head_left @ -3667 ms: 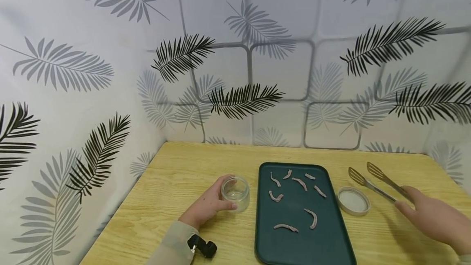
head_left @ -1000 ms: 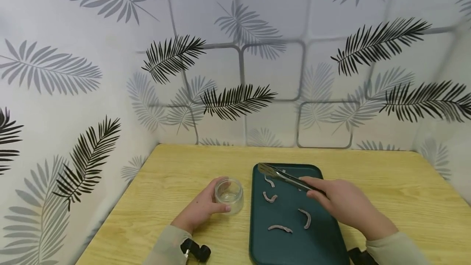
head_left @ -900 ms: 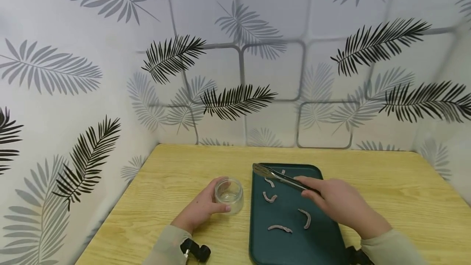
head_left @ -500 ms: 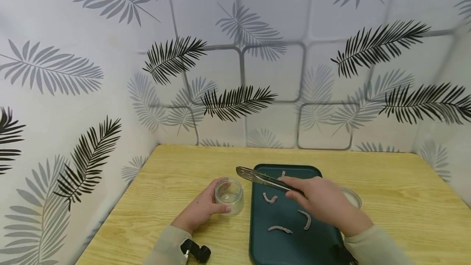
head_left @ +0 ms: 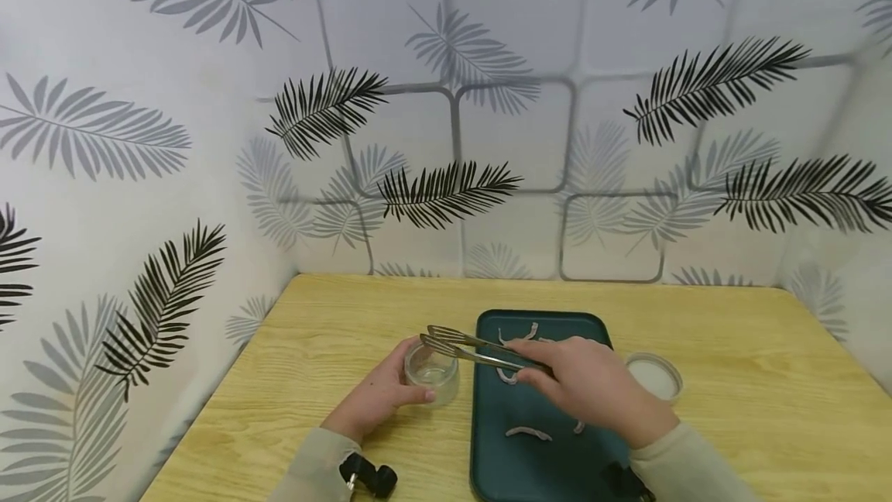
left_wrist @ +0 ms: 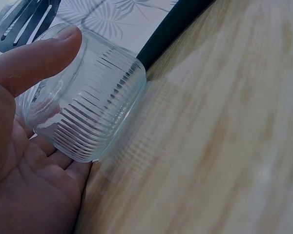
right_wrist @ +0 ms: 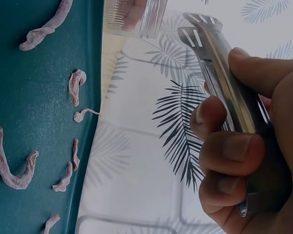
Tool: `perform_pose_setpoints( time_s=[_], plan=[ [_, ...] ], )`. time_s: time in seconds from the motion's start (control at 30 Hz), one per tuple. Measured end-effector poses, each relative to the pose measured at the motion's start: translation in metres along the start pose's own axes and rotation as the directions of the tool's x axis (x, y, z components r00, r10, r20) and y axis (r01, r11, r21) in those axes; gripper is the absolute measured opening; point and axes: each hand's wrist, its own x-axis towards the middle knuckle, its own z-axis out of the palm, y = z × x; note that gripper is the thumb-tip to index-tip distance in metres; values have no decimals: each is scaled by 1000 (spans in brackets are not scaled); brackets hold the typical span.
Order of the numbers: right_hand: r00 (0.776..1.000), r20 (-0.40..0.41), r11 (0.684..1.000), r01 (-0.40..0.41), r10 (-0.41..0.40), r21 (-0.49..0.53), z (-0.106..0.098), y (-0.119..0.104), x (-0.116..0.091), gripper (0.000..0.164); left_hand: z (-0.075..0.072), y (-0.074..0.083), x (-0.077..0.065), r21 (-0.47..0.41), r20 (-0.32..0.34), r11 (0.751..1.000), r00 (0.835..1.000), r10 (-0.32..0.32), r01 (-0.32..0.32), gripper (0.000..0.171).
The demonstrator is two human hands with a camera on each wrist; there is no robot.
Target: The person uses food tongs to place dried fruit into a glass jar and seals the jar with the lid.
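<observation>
Strips (head_left: 530,433) lay on the tray (head_left: 516,471), several left; none made out in the jar (head_left: 446,390) just beside it. Left hand (head_left: 382,399) gripped the jar; right hand (head_left: 592,386) held tongs (right_wrist: 238,103), parted, past the tray's edge.

The sleeved left forearm (head_left: 313,467) is slanting up from the lower edge of the head view, its left grip (head_left: 379,395) clasping, the left thumb (left_wrist: 44,61) lying opposite the other fingers. The sleeved right forearm (head_left: 690,463) is angling inward from the lower right; the right grip (head_left: 595,382) is clenching, several right fingers (right_wrist: 237,148) folding toward the palm, the right thumb (right_wrist: 263,73) extending.
</observation>
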Motion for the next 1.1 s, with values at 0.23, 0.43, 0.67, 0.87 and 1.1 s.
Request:
perform_pose_setpoints(
  time_s=[0.23,0.43,0.67,0.87,1.1],
  plan=[
    [1000,5,1000,-16,16,26,-1,-1,-1,46,1,1,-1,1,3,1000,1000,-3,3,87],
    [998,25,998,-61,61,22,0,6,-3,50,1,1,0,-22,22,1000,1000,9,-8,85],
    [994,51,992,-105,101,75,-2,16,-9,54,0,1,-2,-32,37,999,999,25,-23,84],
    [990,48,991,-133,132,26,0,31,-14,57,-1,-1,-2,-28,37,999,999,23,-22,86],
    [977,71,980,-198,200,-27,-1,48,-19,64,-1,0,-2,-17,32,1000,999,13,-13,84]
  ],
)
